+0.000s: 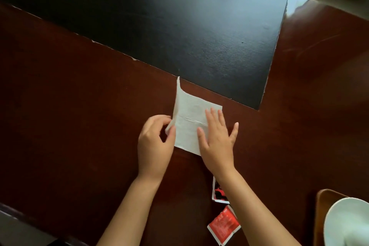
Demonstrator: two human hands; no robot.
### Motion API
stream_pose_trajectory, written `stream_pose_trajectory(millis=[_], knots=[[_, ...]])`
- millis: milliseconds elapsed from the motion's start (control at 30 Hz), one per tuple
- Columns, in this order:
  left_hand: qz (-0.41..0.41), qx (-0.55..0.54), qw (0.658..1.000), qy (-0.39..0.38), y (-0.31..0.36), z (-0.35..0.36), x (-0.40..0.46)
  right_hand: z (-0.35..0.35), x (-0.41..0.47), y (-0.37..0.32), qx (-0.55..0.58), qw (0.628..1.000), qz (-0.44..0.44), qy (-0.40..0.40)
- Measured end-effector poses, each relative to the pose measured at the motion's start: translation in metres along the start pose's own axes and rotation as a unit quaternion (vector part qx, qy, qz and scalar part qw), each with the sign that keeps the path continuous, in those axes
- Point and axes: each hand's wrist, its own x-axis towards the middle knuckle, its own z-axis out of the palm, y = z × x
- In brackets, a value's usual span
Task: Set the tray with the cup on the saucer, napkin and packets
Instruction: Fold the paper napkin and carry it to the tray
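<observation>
A white paper napkin (188,120) lies on the dark brown table. My left hand (154,144) pinches its left edge, and that side curls up to a raised corner. My right hand (216,140) lies flat, fingers spread, on the napkin's right part. Two red packets lie near my right forearm: one (218,193) partly hidden under the arm, the other (223,226) closer to me. At the bottom right, a white saucer (347,223) rests on a brown wooden tray (323,201), both cut by the frame's edge. No cup is visible.
A large black mat (179,26) covers the far part of the table (69,106). The table's near edge runs along the bottom left corner. Bright light falls in at the top right.
</observation>
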Motion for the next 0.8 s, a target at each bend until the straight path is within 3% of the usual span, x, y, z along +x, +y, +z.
stream_pose_trajectory(millis=[133,367,467,567,667,800], knots=[[0.072,-0.019,0.995,-0.064,0.005,0.02,-0.012,-0.013,0.0,0.015,0.081,0.992,0.04,0.087],[0.104,-0.008,0.982,-0.159,-0.002,0.041,-0.029,-0.024,0.0,0.033,0.109,0.987,0.048,0.105],[0.125,-0.011,0.979,-0.159,-0.001,0.038,-0.032,-0.023,0.0,0.033,0.038,0.996,0.005,0.077],[0.199,-0.017,0.973,-0.119,0.002,0.034,-0.033,-0.02,0.001,0.034,-0.086,0.995,-0.053,0.018],[0.205,0.112,0.967,-0.098,0.0,0.039,-0.022,-0.017,0.008,0.038,-0.157,0.984,-0.068,-0.042],[0.166,0.294,0.92,-0.198,-0.013,0.053,-0.009,-0.012,0.011,0.047,-0.196,0.974,-0.078,-0.087]])
